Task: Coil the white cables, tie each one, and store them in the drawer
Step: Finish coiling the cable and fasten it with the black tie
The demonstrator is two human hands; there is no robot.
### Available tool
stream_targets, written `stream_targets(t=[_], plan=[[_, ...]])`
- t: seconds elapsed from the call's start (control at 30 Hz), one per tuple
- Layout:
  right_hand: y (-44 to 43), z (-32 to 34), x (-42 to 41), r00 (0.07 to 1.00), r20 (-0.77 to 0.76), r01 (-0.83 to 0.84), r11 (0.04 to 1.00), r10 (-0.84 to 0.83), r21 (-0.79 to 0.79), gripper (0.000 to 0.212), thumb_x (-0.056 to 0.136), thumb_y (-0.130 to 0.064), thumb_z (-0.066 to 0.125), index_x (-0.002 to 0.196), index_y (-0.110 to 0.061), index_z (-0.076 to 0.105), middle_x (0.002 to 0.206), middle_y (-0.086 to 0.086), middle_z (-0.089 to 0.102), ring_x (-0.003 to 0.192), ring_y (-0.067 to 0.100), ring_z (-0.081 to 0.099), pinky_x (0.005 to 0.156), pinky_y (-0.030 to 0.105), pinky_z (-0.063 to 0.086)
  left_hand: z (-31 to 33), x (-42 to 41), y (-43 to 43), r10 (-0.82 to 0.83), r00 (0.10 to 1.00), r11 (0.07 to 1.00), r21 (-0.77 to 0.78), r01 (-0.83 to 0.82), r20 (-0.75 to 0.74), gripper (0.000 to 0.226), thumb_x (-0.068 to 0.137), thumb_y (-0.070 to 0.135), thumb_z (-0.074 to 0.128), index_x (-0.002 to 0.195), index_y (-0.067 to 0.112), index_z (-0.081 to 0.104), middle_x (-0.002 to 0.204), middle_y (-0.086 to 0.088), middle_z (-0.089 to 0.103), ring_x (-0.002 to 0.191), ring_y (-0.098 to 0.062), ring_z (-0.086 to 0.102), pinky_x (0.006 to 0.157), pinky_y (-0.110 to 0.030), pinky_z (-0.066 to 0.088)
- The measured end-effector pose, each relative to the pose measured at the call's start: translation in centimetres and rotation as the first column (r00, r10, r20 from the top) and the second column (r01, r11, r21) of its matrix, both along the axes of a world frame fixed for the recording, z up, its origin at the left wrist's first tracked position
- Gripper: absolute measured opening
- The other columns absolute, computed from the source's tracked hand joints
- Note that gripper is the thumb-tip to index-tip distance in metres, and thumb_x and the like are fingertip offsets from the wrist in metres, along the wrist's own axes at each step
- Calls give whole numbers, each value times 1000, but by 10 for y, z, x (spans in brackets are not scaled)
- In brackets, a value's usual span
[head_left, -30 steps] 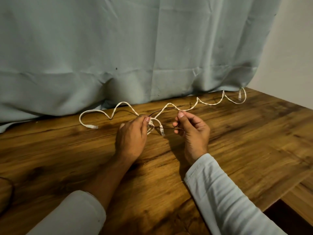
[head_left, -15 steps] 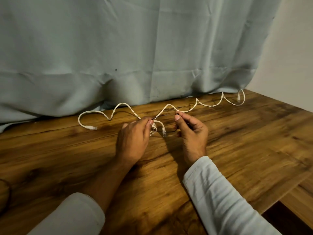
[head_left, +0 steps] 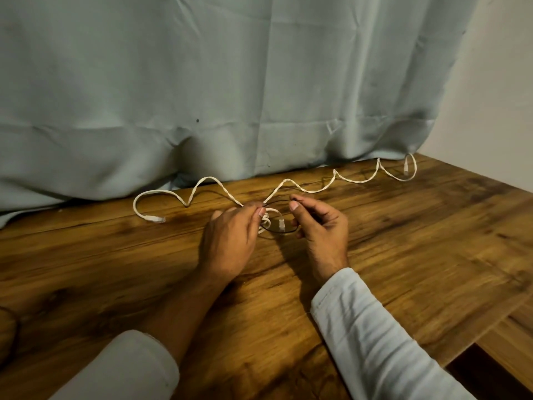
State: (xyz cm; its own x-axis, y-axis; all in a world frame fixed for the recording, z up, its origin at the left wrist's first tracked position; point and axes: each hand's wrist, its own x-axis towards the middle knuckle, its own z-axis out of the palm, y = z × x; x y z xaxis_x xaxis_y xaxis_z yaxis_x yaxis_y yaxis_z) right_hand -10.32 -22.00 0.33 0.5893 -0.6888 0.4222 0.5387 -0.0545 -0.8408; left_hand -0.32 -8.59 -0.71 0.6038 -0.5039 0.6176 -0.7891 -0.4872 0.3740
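Coil [head_left: 266, 222] half hidden in grip of left hand [head_left: 227, 241]; right hand [head_left: 323, 226] pinches dark tie [head_left: 281, 232].

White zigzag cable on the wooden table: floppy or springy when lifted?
Probably floppy with memory: the white zigzag cable lies kinked on the wooden table, may fight coiling. Likely light: left hand pinches it by fingertips; right hand pinches a thin dark tie.

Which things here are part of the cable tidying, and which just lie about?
In use: white cables, thin dark tie pinched by left hand and right hand.
Lying about: curtain, dark cord at left edge of table.
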Motion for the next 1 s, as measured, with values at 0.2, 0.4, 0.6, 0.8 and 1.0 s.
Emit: stream_targets(t=[0.2, 0.4, 0.6, 0.8, 1.0], plan=[[-1, -1, 0, 1000, 5, 22, 999, -22, -43, 17, 91, -1, 73, 107, -4, 78, 99, 8, 79, 79, 10, 68, 64, 17, 51, 1, 1, 2, 27, 1000, 1000, -7, -27, -6, 51, 106, 49, 24, 124, 28, 66, 104, 2, 76, 93, -21, 69, 88, -42, 49], [-1, 1, -1, 999, 32, 34, 999, -33, -12, 16, 91, -5, 74, 104, -13, 79, 98, 7, 79, 81, 19, 69, 59, 21, 52, 0, 2, 4, 72, 997, 997, -30, -73, -26, 40, 110, 40, 34, 121, 24, 68, 99, 0, 76, 88, -24, 70, 86, -41, 48], [0, 1, -2, 999, 19, 29, 1000, -29, 0, 16, 92, -5, 73, 105, -13, 79, 90, 4, 78, 71, 17, 65, 55, 22, 51, 1, 1, 3, 54, 998, 998, -35, -55, -28, 46, 107, 43, 30, 120, 23, 69, 96, 1, 76, 87, -23, 69, 86, -40, 46], [-1, 0, -1, 999, 19, 49, 999, -49, -17, 19, 91, -5, 74, 110, -6, 78, 102, 9, 79, 84, 15, 69, 68, 20, 54, 0, 0, 2, 38, 999, 999, -6, -38, -12, 42, 108, 41, 33, 124, 24, 68, 106, 2, 76, 96, -20, 69, 90, -41, 47], [-1, 0, -1, 999, 16, 40, 998, -40, -40, 18, 90, -1, 73, 108, -3, 78, 98, 6, 80, 78, 7, 69, 67, 16, 52, 1, -1, 1, 20, 1000, 1000, -3, -20, 10, 55, 104, 50, 21, 125, 27, 67, 104, 3, 76, 94, -19, 69, 87, -42, 49]])
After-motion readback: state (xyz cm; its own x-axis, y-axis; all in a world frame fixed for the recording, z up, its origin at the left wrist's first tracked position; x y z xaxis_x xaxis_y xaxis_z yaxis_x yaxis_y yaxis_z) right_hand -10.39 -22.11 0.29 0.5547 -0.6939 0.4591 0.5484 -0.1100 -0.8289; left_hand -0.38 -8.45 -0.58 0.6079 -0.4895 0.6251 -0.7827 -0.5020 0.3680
